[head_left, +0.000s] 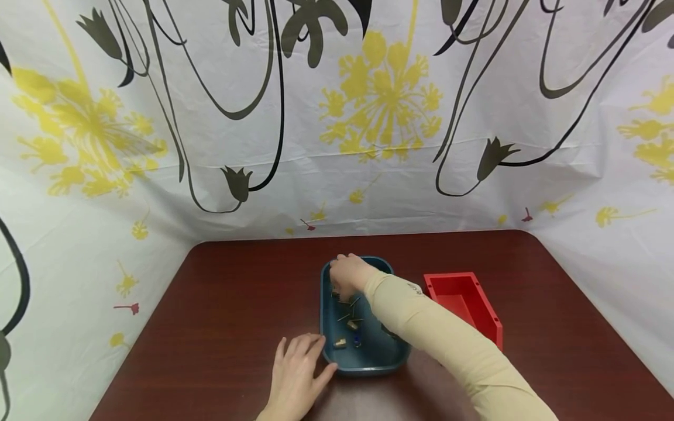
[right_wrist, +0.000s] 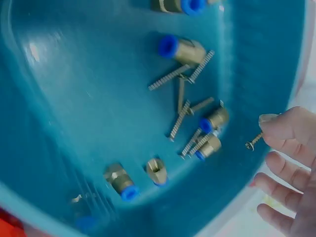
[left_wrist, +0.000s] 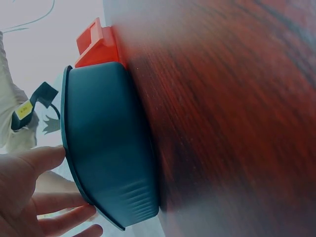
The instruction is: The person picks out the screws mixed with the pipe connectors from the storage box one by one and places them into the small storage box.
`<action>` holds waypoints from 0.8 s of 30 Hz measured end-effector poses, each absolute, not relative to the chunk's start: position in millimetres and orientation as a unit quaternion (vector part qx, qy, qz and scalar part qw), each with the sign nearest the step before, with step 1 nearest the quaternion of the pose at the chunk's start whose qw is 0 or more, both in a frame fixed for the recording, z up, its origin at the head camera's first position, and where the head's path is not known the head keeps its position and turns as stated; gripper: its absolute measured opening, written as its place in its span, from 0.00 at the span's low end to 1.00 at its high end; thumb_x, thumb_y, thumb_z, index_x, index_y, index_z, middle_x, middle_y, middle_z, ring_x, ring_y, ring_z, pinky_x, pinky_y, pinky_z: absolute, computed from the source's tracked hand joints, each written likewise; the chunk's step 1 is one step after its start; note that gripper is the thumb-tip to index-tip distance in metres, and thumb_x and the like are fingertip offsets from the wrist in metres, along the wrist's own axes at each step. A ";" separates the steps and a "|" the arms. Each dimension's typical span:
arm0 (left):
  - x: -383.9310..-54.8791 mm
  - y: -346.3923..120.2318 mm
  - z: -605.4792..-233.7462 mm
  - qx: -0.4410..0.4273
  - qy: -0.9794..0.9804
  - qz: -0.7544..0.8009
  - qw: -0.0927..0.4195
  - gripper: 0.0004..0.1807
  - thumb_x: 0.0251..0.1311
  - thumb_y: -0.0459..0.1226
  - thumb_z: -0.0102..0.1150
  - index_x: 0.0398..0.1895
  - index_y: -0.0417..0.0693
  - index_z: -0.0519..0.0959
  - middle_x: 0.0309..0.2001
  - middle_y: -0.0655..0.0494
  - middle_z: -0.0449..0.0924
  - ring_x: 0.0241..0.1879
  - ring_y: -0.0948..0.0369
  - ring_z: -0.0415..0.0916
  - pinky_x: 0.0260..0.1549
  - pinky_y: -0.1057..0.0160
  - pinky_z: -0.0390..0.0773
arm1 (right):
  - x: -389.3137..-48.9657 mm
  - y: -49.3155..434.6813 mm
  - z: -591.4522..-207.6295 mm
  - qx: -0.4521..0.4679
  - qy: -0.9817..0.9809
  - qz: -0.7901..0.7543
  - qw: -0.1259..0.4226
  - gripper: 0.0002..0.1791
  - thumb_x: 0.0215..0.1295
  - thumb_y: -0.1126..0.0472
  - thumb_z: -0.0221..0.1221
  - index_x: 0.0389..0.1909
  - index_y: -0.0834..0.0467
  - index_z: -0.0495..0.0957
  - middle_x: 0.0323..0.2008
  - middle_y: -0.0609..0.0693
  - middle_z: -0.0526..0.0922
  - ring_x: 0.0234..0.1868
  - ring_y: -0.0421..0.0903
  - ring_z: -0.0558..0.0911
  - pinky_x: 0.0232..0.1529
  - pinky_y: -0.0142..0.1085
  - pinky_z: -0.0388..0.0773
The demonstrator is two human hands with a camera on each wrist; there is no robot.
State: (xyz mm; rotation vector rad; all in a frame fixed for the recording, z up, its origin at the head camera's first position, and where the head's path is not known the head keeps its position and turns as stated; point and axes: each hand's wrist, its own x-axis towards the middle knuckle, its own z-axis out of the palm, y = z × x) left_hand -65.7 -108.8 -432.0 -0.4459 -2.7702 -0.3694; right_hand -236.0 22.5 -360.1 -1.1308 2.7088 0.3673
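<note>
A blue-green tray (head_left: 379,348) stands in the middle of the table, with loose screws (right_wrist: 180,118) and brass fittings with blue ends (right_wrist: 185,51) inside it. My right hand (head_left: 349,276) is over the tray's far left part. Between its thumb and index finger it pinches a small screw (right_wrist: 253,143), head outward, as the right wrist view shows; the other fingers are loosely bent. My left hand (head_left: 296,374) is at the near left corner of the tray, fingers spread, with the fingertips (left_wrist: 60,152) against the rim.
To the right of the tray sits a red rectangular bin (head_left: 463,304), partly behind my right sleeve (head_left: 447,327). The dark red-brown table (head_left: 253,304) has rounded far corners. A white patterned cloth (head_left: 295,134) hangs behind it and on both sides.
</note>
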 end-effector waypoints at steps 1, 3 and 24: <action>-65.7 -108.6 -432.1 -0.155 -0.967 -0.129 0.157 0.26 0.45 0.55 0.61 0.44 0.48 0.79 0.43 0.57 0.73 0.46 0.56 0.68 0.44 0.39 0.61 | -236.5 24.5 -355.8 -0.384 0.911 0.118 0.089 0.08 0.47 0.54 0.64 0.14 0.47 0.77 0.34 0.42 0.71 0.35 0.43 0.65 0.40 0.37 0.64; -65.6 -108.3 -431.9 -0.156 -0.966 -0.128 0.161 0.26 0.45 0.54 0.61 0.43 0.47 0.79 0.43 0.57 0.73 0.46 0.56 0.68 0.44 0.39 0.61 | -237.6 28.5 -348.7 -0.391 0.910 0.111 0.082 0.11 0.47 0.55 0.64 0.11 0.47 0.75 0.32 0.41 0.70 0.34 0.43 0.64 0.37 0.36 0.63; -65.1 -105.9 -430.0 -0.144 -0.971 -0.125 0.142 0.26 0.45 0.54 0.61 0.44 0.46 0.79 0.43 0.56 0.73 0.46 0.56 0.68 0.45 0.39 0.60 | -243.7 91.6 -303.8 -0.413 0.906 0.075 0.057 0.12 0.47 0.55 0.65 0.13 0.46 0.72 0.28 0.43 0.66 0.33 0.44 0.65 0.37 0.40 0.65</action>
